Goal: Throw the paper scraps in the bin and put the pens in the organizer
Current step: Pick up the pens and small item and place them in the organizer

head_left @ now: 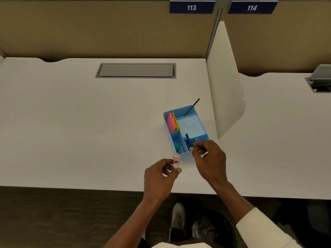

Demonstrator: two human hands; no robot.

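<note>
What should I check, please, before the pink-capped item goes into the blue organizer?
1. Left hand holds the pink-capped item: ok.
2. Whether that item is a pen: cannot tell, it looks short and is partly hidden.
3. Right hand free: ok, it hovers empty at the organizer's near corner.
4. Room in the organizer: ok, the large middle compartment is bare.
5. Desk free of paper scraps: ok, none visible.
6. Scraps in the bin under the desk: ok, crumpled paper shows inside.
</note>
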